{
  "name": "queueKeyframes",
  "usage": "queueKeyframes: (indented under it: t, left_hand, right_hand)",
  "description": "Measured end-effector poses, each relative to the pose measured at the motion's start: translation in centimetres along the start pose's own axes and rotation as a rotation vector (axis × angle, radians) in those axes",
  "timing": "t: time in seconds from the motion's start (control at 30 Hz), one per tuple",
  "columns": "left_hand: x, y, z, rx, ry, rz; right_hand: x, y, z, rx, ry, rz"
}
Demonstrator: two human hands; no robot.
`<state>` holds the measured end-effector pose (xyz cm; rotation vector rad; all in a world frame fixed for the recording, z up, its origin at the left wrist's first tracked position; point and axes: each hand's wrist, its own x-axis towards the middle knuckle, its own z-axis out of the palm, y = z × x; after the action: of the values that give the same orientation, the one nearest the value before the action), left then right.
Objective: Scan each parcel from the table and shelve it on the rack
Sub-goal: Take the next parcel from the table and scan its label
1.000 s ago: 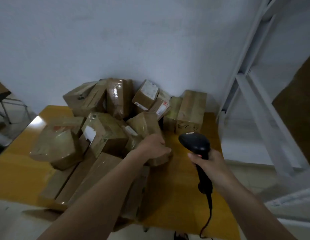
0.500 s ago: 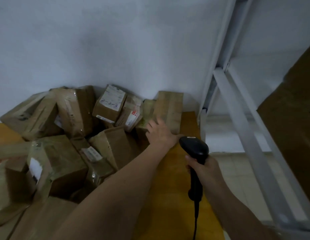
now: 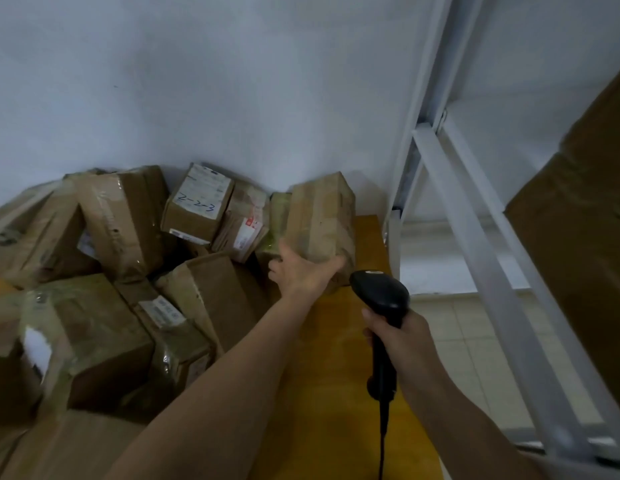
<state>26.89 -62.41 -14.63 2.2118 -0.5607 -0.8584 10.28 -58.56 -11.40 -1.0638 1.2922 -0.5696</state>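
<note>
Cardboard parcel point(image 3: 322, 220), boxy and tape-wrapped, sits clamped in the left hand point(image 3: 301, 271) above the yellow worktop point(image 3: 336, 341); the right hand point(image 3: 402, 337) grips the smooth black scanner point(image 3: 381, 296).

Brown taped parcel point(image 3: 321, 216) tilted at table's point(image 3: 339, 341) far corner.

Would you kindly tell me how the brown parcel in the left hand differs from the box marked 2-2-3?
The plain brown parcel is gripped by the left hand; the brown box marked 2-2-3 rests untouched in the pile. The held parcel shows no label; the other shows a white one. Both are taped cardboard.
</note>
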Motion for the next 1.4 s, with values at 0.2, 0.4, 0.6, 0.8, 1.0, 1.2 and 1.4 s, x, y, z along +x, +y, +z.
queueKeyframes:
  t: [0.2,0.4,0.6,0.8,1.0,1.2,1.4]
  left_hand:
    - [-4.9,-4.5,-2.7,-0.380,-0.219,-0.100]
    - [-11.4,-11.3,-3.0,-0.521,-0.404,-0.186]
    - [-15.3,-16.2,-3.5,-0.551,-0.530,-0.258]
    - [-17.0,-21.3,-4.2,-0.549,-0.572,-0.436]
    - [-17.1,-22.3,-4.7,-0.287,-0.554,-0.410]
    - [-16.3,-20.1,-3.8,0.127,-0.273,-0.099]
    - [-17.4,-18.6,-2.5,0.754,-0.084,0.391]
  right_hand:
    - [-2.2,-0.1,0.4,0.024,0.015,-0.031]
    - [-6.4,1.9,-0.3,-0.001,0.049,-0.044]
    - [-9.5,5.8,0.1,-0.019,0.092,0.032]
    - [-11.9,8.5,0.6,-0.029,0.120,0.084]
    - [-13.7,10.0,0.6,-0.030,0.095,0.123]
    - [-14.5,10.2,-0.1,-0.050,0.091,0.121]
    - [-14.6,10.1,-0.8,-0.075,0.055,0.090]
